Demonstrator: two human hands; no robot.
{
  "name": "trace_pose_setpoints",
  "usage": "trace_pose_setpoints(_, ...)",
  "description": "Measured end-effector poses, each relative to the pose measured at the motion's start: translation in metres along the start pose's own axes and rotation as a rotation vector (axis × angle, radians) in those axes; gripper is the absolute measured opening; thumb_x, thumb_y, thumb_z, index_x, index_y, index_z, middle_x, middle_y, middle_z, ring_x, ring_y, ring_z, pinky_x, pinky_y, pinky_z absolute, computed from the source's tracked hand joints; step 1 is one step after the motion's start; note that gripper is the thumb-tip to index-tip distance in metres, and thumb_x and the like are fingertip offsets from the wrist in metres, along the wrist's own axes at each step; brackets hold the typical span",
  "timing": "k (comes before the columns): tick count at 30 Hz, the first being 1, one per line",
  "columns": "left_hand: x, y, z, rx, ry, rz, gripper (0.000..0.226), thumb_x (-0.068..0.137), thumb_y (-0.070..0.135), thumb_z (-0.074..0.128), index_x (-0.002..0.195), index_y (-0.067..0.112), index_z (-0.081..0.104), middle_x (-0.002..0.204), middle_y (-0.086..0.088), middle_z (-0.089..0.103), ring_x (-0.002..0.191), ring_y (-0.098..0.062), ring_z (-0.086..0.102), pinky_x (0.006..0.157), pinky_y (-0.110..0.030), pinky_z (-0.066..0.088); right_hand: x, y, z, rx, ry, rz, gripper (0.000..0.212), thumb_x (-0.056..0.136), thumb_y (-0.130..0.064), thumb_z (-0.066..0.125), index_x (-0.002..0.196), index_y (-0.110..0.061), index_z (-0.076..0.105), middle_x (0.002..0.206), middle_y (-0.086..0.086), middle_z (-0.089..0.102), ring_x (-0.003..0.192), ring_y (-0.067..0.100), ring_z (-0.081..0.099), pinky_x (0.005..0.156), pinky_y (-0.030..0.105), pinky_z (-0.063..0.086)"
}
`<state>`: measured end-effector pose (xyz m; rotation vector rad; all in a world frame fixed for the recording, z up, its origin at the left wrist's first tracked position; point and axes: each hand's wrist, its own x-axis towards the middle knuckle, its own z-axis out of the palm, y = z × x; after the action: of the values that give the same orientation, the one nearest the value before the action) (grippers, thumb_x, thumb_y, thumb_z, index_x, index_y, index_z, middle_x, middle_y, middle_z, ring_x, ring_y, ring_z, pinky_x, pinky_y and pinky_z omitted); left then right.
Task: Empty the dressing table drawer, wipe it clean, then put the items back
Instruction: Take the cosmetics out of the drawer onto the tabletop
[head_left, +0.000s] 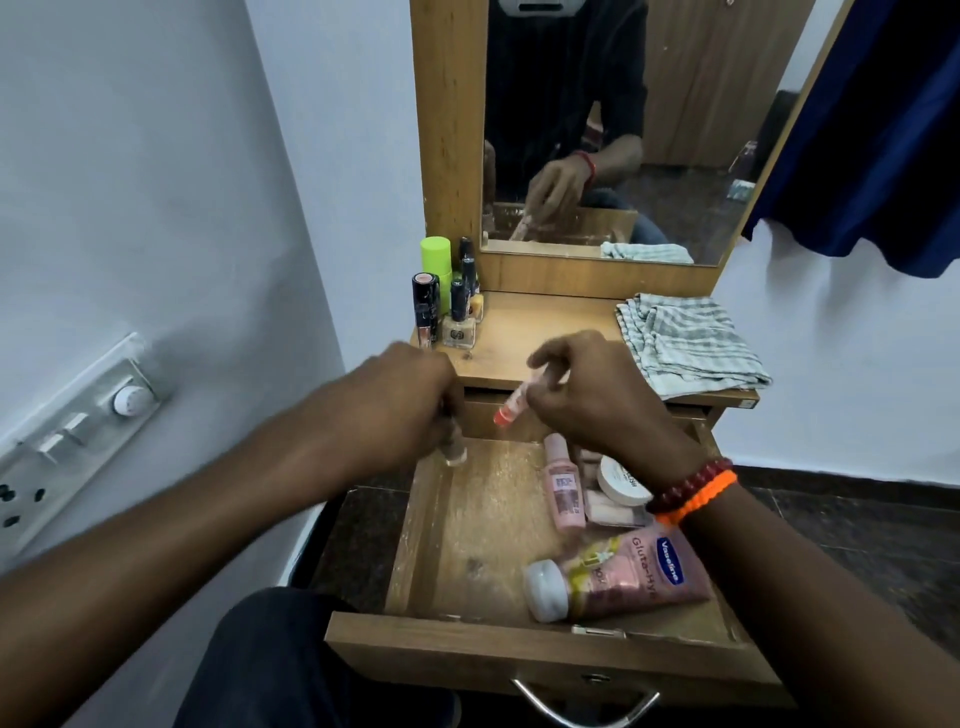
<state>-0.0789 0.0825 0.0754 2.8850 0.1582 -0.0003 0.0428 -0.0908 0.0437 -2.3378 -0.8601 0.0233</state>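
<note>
Wooden drawer (415, 540) open; right grip (597, 400) pinches tube (511, 408); left grip (410, 405) holds, seemingly, bottle (453, 453).

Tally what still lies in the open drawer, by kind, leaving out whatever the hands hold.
Pink Vaseline tube: 1
Slim pink bottle: 1
White round jar: 1
Pale flat pack under the jar: 1, kind unclear
Total: 4 in the drawer

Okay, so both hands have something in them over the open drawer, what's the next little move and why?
Probably set the pink tube in the right hand on the tabletop beside the nail polish bottles. The drawer still holds several items, so emptying isn't finished.
</note>
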Motion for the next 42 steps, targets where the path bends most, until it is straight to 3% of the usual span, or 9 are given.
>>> trace_pose_setpoints(4, 0.03, -0.002, -0.028, 0.025, 0.208, 0.027, 0.024, 0.087, 0.012, 0.077, 0.111, 0.017, 0.078, 0.104, -0.009, 0.073, 0.089, -0.023, 0.07, 0.08, -0.04, 0.059, 0.035, -0.019, -0.013, 0.04, 0.152, -0.106, 0.018, 0.081, -0.019, 0.077, 0.093, -0.022, 0.065, 0.083, -0.004, 0.071, 0.091, 0.02, 0.064, 0.074, 0.033, 0.05)
trace_pose_setpoints(9, 0.065, -0.002, -0.035, 0.088, 0.35, 0.032, 0.019, 0.084, 0.006, 0.077, 0.102, 0.01, 0.073, 0.096, -0.013, 0.068, 0.08, -0.031, 0.067, 0.072, -0.047, 0.06, 0.067, -0.044, -0.011, 0.037, 0.197, -0.175, 0.011, 0.08, -0.011, 0.078, 0.078, -0.017, 0.069, 0.08, -0.001, 0.07, 0.083, 0.015, 0.068, 0.066, 0.028, 0.058)
trace_pose_setpoints(14, 0.084, -0.01, -0.026, 0.117, 0.356, 0.012, 0.018, 0.086, 0.005, 0.072, 0.102, 0.01, 0.066, 0.089, -0.011, 0.06, 0.073, -0.03, 0.064, 0.066, -0.049, 0.059, 0.081, -0.045, 0.0, -0.002, 0.152, -0.165, 0.022, 0.074, 0.0, 0.078, 0.071, -0.018, 0.065, 0.073, -0.002, 0.061, 0.075, 0.017, 0.061, 0.057, 0.02, 0.044)
trace_pose_setpoints(18, 0.086, -0.015, -0.018, 0.117, 0.347, 0.018, 0.023, 0.087, 0.003, 0.07, 0.106, 0.013, 0.062, 0.094, -0.009, 0.056, 0.08, -0.03, 0.061, 0.063, -0.043, 0.054, 0.082, -0.037, 0.006, 0.008, 0.169, -0.16, 0.017, 0.072, -0.003, 0.082, 0.076, -0.012, 0.068, 0.078, 0.002, 0.066, 0.078, 0.018, 0.066, 0.056, 0.024, 0.052)
trace_pose_setpoints(21, 0.086, -0.018, -0.013, 0.116, 0.363, 0.026, 0.025, 0.087, 0.001, 0.066, 0.109, 0.012, 0.06, 0.097, -0.013, 0.057, 0.083, -0.033, 0.06, 0.067, -0.047, 0.055, 0.082, -0.032, 0.009, 0.017, 0.184, -0.153, 0.023, 0.071, -0.006, 0.083, 0.075, -0.017, 0.063, 0.079, 0.003, 0.066, 0.082, 0.022, 0.066, 0.06, 0.029, 0.056)
trace_pose_setpoints(28, 0.085, -0.017, -0.014, 0.085, 0.364, 0.012, 0.03, 0.082, 0.0, 0.073, 0.108, 0.011, 0.061, 0.099, -0.014, 0.06, 0.082, -0.032, 0.062, 0.069, -0.049, 0.057, 0.084, -0.037, 0.009, 0.055, 0.156, -0.136, 0.031, 0.07, -0.004, 0.084, 0.076, -0.021, 0.059, 0.086, 0.005, 0.066, 0.083, 0.02, 0.065, 0.052, 0.014, 0.041)
trace_pose_setpoints(33, 0.084, -0.016, -0.015, 0.055, 0.352, 0.023, 0.035, 0.079, 0.002, 0.077, 0.109, 0.011, 0.062, 0.097, -0.013, 0.06, 0.081, -0.032, 0.062, 0.068, -0.046, 0.056, 0.086, -0.037, 0.015, 0.085, 0.143, -0.137, 0.032, 0.07, -0.005, 0.082, 0.076, -0.021, 0.056, 0.085, 0.006, 0.067, 0.085, 0.028, 0.068, 0.055, 0.026, 0.051)
trace_pose_setpoints(38, 0.082, -0.017, -0.017, 0.014, 0.374, 0.034, 0.029, 0.081, 0.006, 0.076, 0.105, 0.012, 0.062, 0.085, -0.002, 0.052, 0.073, -0.023, 0.054, 0.056, -0.032, 0.041, 0.081, -0.038, 0.017, 0.133, 0.169, -0.162, 0.019, 0.073, -0.003, 0.077, 0.079, -0.011, 0.061, 0.077, 0.006, 0.067, 0.074, 0.024, 0.07, 0.061, 0.043, 0.062)
trace_pose_setpoints(42, 0.082, -0.017, -0.018, 0.011, 0.374, 0.046, 0.028, 0.079, 0.008, 0.076, 0.102, 0.012, 0.063, 0.087, -0.005, 0.06, 0.078, -0.032, 0.063, 0.066, -0.047, 0.056, 0.077, -0.042, 0.018, 0.179, 0.163, -0.182, 0.017, 0.075, 0.002, 0.076, 0.077, -0.005, 0.061, 0.072, 0.007, 0.067, 0.069, 0.021, 0.07, 0.058, 0.041, 0.062)
